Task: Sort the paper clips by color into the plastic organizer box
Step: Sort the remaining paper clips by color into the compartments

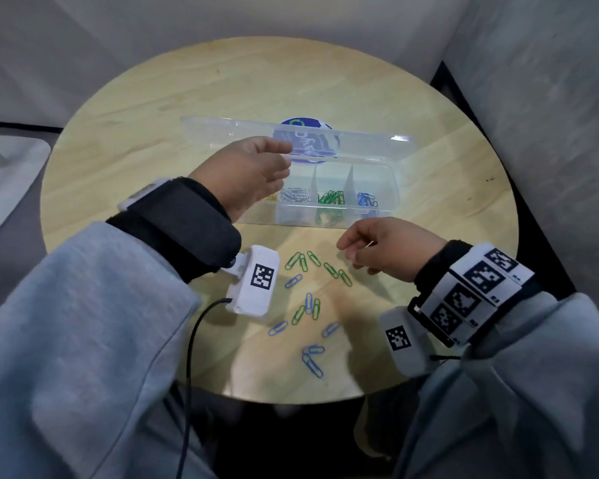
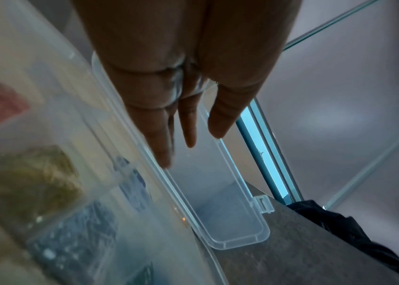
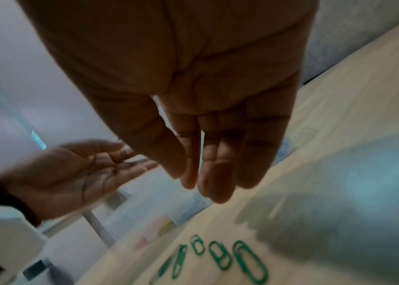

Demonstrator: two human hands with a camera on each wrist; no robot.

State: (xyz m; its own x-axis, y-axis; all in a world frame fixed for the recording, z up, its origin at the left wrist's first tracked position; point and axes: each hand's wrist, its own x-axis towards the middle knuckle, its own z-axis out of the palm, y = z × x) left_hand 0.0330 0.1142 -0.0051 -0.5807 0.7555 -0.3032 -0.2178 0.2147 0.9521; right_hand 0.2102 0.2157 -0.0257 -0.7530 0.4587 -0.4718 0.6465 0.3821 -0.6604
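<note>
Head view: left hand (image 1: 246, 174) over the organizer box (image 1: 325, 216), fingers straight and loose, holding nothing, tips near the raised clear lid (image 1: 360, 143). Right hand (image 1: 388, 248) above the table (image 1: 153, 108), fingers relaxed, empty. Loose green and blue paper clips (image 1: 308, 302) lie on wood in front of box; sorted clips in compartments

clips (image 1: 308, 302) green, blue | box (image 1: 388, 188) clear | table (image 1: 153, 108) pale wood | sleeves (image 1: 83, 323) grey
</note>
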